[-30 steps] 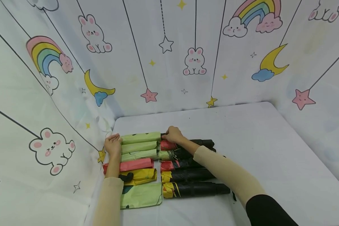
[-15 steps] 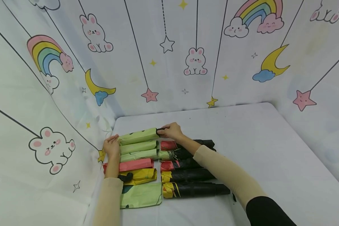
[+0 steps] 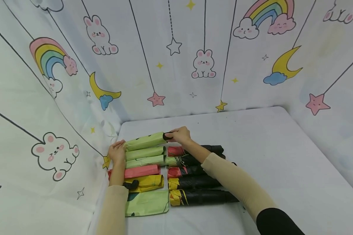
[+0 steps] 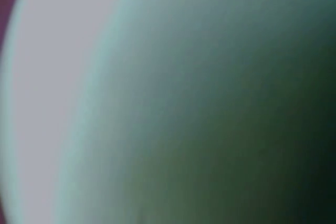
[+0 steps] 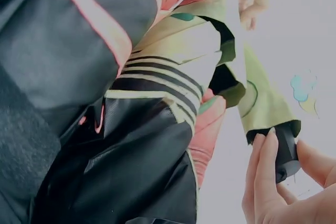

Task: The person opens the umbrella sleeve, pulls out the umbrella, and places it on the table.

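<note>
A slim folded umbrella in a light green cover [image 3: 145,140] lies across the far left of the table, its right end raised. My right hand [image 3: 180,134] pinches the black handle end [image 5: 286,153] that sticks out of it, thumb and fingers on opposite sides in the right wrist view. At the cover's other end, my left hand [image 3: 116,151] grips the edge with its fingertips; its wrist view is only a blur. Two more green covered pieces [image 3: 145,152] lie close below, then a red one [image 3: 142,171] and a yellow one [image 3: 151,182] with a black hooked handle [image 3: 131,185].
A wider flat green cover [image 3: 147,203] lies nearest. To the right, several folded black umbrellas [image 3: 204,197] with coloured borders lie in a column, partly under my right forearm. The white table [image 3: 267,137] meets printed cloth walls [image 3: 179,75] at back and sides.
My right hand has lifted the right end of the green covered umbrella slightly up and back, and shifted a little left. My left hand has stayed at the other end.
</note>
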`<state>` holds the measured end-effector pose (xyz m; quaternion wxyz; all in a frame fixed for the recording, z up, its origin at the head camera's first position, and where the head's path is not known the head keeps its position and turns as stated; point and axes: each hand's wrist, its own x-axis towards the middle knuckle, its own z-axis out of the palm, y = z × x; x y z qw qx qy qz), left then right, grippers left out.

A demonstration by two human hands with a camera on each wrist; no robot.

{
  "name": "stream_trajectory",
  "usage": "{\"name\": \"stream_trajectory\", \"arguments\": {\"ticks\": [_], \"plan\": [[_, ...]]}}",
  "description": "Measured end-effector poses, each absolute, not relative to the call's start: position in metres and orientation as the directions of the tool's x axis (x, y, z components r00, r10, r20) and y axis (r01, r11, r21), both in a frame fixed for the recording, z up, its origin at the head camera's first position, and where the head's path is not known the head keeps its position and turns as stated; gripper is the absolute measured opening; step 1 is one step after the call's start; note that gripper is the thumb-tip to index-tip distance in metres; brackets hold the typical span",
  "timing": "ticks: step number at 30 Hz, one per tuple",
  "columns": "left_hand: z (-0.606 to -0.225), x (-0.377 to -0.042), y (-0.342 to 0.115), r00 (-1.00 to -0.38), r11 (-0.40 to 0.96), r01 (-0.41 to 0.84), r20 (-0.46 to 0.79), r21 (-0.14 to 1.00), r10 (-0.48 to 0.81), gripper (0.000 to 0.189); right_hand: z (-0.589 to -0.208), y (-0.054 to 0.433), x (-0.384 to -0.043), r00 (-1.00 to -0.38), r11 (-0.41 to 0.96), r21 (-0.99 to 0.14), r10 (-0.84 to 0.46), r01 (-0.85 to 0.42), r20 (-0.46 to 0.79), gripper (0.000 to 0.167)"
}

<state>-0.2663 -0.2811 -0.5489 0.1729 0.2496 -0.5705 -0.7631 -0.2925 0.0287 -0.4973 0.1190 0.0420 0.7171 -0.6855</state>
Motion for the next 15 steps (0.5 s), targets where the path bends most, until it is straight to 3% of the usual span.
{"name": "stream_trajectory", "arguments": {"ticks": [15], "plan": [[-0.544,-0.269,-0.286,-0.823,-0.283,-0.039,-0.191,0.958,-0.535,0.032,-0.489,0.048,-0.288,-0.952,-0.018,-0.955,-0.079,0.297,-0.294,0.04]]}}
